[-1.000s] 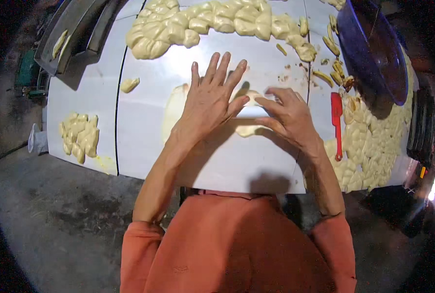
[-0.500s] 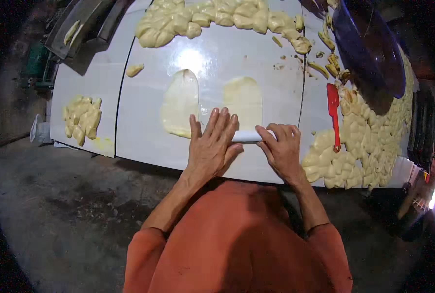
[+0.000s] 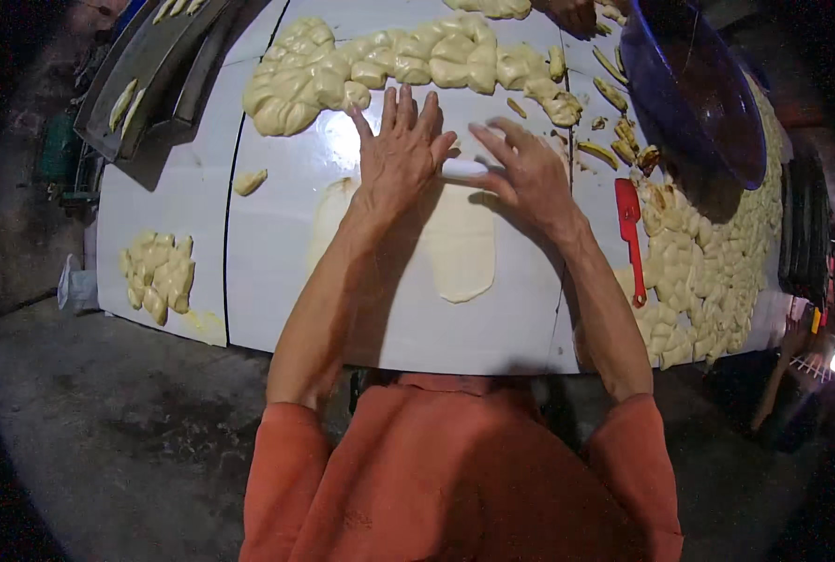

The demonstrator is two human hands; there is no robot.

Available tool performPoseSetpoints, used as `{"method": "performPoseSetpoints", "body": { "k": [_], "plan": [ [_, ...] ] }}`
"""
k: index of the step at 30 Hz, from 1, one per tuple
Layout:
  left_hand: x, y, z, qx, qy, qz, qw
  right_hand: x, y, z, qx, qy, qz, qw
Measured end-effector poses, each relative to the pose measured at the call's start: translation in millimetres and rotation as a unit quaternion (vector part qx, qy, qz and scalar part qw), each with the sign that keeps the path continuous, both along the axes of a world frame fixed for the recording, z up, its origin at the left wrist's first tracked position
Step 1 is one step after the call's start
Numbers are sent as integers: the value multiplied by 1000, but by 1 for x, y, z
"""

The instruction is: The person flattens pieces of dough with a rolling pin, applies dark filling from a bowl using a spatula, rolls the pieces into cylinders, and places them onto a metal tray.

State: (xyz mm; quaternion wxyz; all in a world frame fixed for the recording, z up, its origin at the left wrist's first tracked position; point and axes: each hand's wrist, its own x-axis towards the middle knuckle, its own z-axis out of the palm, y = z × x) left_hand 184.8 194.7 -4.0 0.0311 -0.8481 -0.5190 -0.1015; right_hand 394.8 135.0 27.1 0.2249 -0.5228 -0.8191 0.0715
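left hand (image 3: pixel 401 150) and right hand (image 3: pixel 528 173) flat, fingers spread, pressing a white rolling pin (image 3: pixel 462 169) at the far end of a flattened dough sheet (image 3: pixel 460 244). second sheet (image 3: pixel 328 220) alongside looks rolled already. heaps of dough pieces (image 3: pixel 389 61) unrolled; red scraper (image 3: pixel 629 225) idle.

White worktop (image 3: pixel 277 300), panelled. On it: two flattened dough sheets (image 3: pixel 460 248) at centre, dough lumps (image 3: pixel 389 61) along far edge, small pile (image 3: pixel 158 272) left, red scraper (image 3: pixel 629 234) and more pieces (image 3: pixel 708 272) right.
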Motion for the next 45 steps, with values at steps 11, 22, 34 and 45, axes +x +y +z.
{"method": "performPoseSetpoints", "body": {
  "k": [11,22,34,45],
  "plan": [
    [-27,-104,20,-161,22,-104,981,47,-81,-3,31,-1,-279,960],
    [-87,-118,33,-173,-24,65,982,152,-165,-10,22,34,-432,901],
    [-128,-204,3,-173,-73,263,946,266,-35,153,40,92,-425,900],
    [-116,-205,6,-122,-120,306,937,339,63,113,-260,-46,-185,946]
  ]
}}
